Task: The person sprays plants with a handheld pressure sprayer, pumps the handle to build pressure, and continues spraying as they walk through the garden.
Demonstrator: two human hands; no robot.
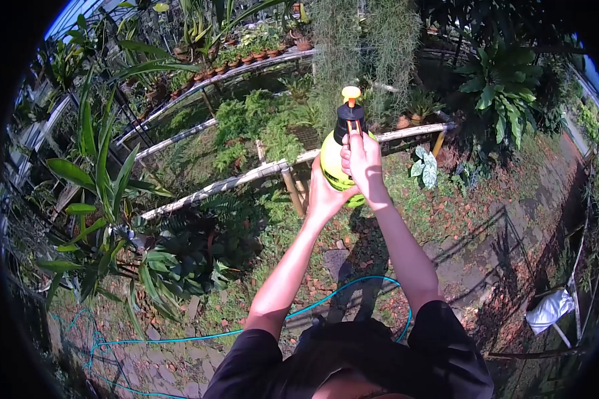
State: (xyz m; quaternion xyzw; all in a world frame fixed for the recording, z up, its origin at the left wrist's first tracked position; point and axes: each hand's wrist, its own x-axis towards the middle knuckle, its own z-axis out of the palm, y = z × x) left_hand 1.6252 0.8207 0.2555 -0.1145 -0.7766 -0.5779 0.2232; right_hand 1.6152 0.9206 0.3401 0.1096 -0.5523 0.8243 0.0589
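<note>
A yellow-green pump sprayer (329, 154) with a black head and a yellow-orange top knob is held out in front of me at arm's length. My left hand (324, 194) cups the lower left side of its round tank. On the right, my right hand (363, 162) is closed around the sprayer's handle just below the black head, its thumb pointing up the handle. Part of the tank is hidden behind my hands. Hanging strands of grey-green plant (369, 53) fall just beyond the sprayer's top.
A bamboo rail frame (229, 181) with ferns crosses ahead. Potted plants (246, 58) line a bench farther back. Long-leaved plants (103, 173) stand at left. A blue-green hose (213, 336) curves over the ground near my feet. A silvery sheet (550, 310) lies at right.
</note>
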